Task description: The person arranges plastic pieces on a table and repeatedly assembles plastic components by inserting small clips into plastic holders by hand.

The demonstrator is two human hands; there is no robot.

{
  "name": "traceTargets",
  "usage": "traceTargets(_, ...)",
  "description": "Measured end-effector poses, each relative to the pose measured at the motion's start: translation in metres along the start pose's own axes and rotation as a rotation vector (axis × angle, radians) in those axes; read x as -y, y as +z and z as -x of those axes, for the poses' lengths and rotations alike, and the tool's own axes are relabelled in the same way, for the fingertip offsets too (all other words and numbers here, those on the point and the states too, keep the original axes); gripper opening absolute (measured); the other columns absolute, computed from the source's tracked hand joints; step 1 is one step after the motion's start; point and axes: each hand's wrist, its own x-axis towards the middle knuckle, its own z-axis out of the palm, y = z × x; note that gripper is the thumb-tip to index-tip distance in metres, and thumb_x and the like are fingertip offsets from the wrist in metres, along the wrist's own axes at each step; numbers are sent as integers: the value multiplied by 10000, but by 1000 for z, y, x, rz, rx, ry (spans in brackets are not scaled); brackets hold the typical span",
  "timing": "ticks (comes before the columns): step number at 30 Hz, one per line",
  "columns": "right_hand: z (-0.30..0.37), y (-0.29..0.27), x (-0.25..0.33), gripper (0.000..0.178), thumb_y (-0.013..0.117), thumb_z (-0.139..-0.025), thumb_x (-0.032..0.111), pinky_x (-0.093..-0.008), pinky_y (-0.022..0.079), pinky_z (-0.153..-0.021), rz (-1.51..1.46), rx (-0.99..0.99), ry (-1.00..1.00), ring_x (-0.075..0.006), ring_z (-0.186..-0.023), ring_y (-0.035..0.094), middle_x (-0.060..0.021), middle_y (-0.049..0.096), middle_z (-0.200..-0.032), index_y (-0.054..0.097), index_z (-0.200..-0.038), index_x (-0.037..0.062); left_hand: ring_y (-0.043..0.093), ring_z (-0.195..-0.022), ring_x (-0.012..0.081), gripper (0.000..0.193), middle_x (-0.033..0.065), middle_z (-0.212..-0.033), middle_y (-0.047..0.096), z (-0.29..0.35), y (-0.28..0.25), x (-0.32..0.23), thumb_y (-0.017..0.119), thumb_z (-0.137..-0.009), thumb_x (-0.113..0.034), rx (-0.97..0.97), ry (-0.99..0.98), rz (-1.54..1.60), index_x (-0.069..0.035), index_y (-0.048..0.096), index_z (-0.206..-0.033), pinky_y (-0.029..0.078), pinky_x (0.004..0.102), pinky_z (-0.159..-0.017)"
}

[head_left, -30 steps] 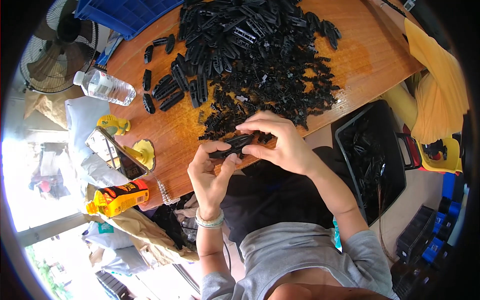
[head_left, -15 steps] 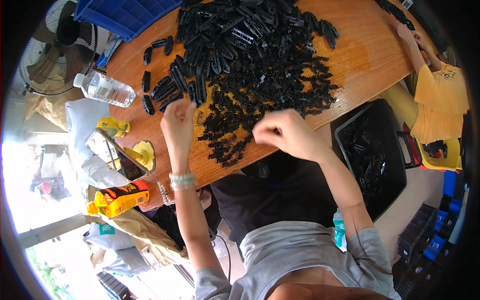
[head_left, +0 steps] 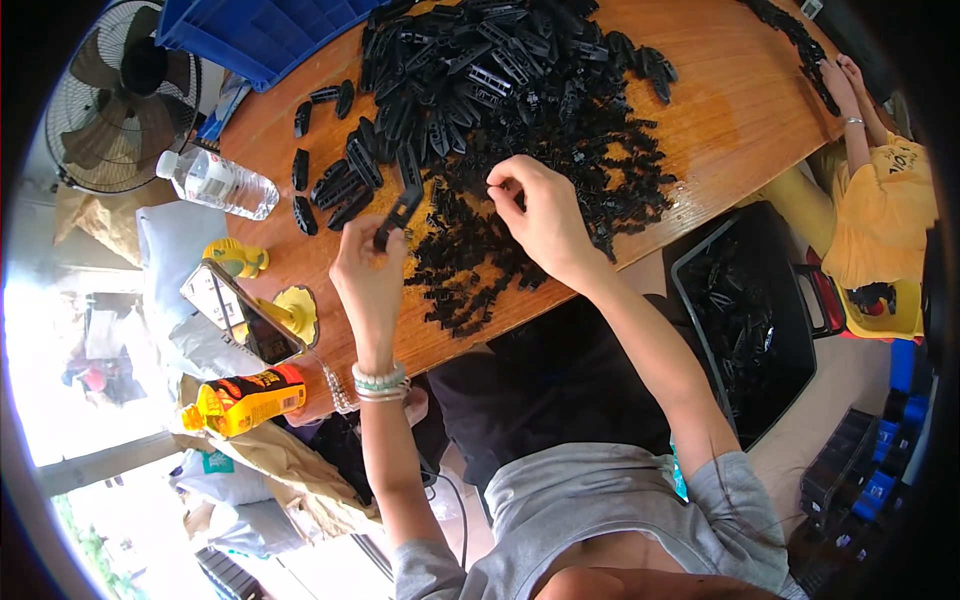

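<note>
My left hand (head_left: 366,265) is closed on the lower end of a long black plastic piece (head_left: 404,205) with slots in it. The piece slants up and away from the fingertips, near the left side of the small parts. Over the spread of small black toothed parts (head_left: 470,285), my right hand (head_left: 543,215) is closed in a pinch. Whatever its fingertips may hold is too small to make out. Beyond both hands rises a heap of larger black plastic pieces (head_left: 480,70). Several similar pieces (head_left: 345,180) lie loose left of the heap.
On the table's left are a water bottle (head_left: 225,185), a phone (head_left: 240,310) on a yellow stand and an orange drink bottle (head_left: 250,400). A blue crate (head_left: 255,40) sits far left. A black bin (head_left: 740,320) of parts stands right, near a co-worker in yellow (head_left: 880,210).
My left hand has drawn slightly nearer and now holds a long black piece. My right hand has moved up and left over the small parts. The co-worker's hands have shifted.
</note>
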Motion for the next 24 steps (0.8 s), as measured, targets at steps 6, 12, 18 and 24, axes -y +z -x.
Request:
traceTargets(6, 19, -20, 29, 160, 519, -881, -64, -181, 433, -571, -784, 99, 271, -92, -737, 610, -66, 621, -913, 603, -1015, -43, 609, -722, 118, 207, 90, -860, 613, 42, -8, -32, 601, -843, 59, 229, -161, 718, 61, 557, -1045, 541, 244, -643)
traceTargets(12, 29, -30, 42, 107, 674, -777, 1, -266, 458, -705, -480, 112, -59, -146, -803, 579, -64, 638, -917, 668, -884, 5, 619, -707, 126, 237, 99, -851, 631, 59, -11, -44, 620, -832, 56, 321, -175, 738, 65, 563, -1062, 536, 236, -634)
traceTargets(18, 39, -30, 37, 128, 697, -736, 1, -309, 454, -744, -231, 21, -258, -219, -852, 569, -68, 622, -951, 656, -855, 26, 653, -715, 153, 222, 125, -852, 646, 63, -10, -53, 615, -837, 54, 344, -258, 742, 66, 559, -1051, 546, 237, -648)
traceTargets(24, 45, -31, 35, 331, 719, -765, 80, -263, 466, -667, -499, 304, 120, -148, -768, 585, -82, 656, -977, 653, -1083, 20, 655, -710, 153, 168, 122, -821, 642, 68, -6, -50, 595, -846, 45, 272, -232, 731, 56, 544, -1006, 548, 246, -649)
